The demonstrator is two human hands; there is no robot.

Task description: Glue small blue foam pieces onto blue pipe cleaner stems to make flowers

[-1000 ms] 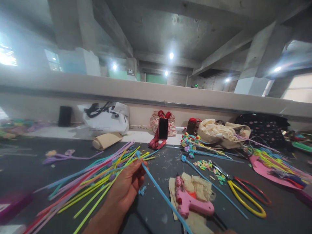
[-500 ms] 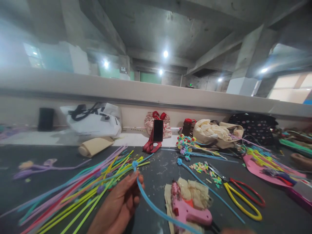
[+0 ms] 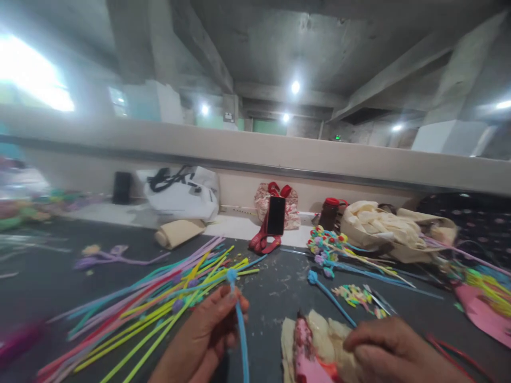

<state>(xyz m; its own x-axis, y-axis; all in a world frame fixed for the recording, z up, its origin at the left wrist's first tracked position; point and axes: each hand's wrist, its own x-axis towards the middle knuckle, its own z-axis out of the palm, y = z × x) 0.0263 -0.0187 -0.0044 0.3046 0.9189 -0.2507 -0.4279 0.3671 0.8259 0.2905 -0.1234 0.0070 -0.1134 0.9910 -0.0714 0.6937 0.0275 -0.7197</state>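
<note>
My left hand [image 3: 211,330] pinches a blue pipe cleaner [image 3: 241,340] just under the small knotted blue ball at its top. The stem runs down out of the bottom of the view. My right hand [image 3: 393,346] is closed, fingers curled, over the right side of the worn cloth pad. Whether anything sits in those fingers is hidden. Beside it, a pink glue gun [image 3: 304,340] with a stained nozzle end lies on the pad [image 3: 288,335]. A second blue pipe cleaner [image 3: 333,298] with a knotted end lies beyond my right hand, which partly covers it.
Many coloured pipe cleaners [image 3: 151,303] lie at left. Small cut pieces [image 3: 353,295] and scissors [image 3: 379,299] lie at right, the handles partly hidden. Finished flower-like bundles [image 3: 325,244], a phone [image 3: 276,215], a bottle [image 3: 329,213] and bags [image 3: 183,194] stand toward the back.
My right hand has come up from the bottom edge to beside the glue gun. The held stem now hangs straighter down instead of sweeping right. The view has turned left.
</note>
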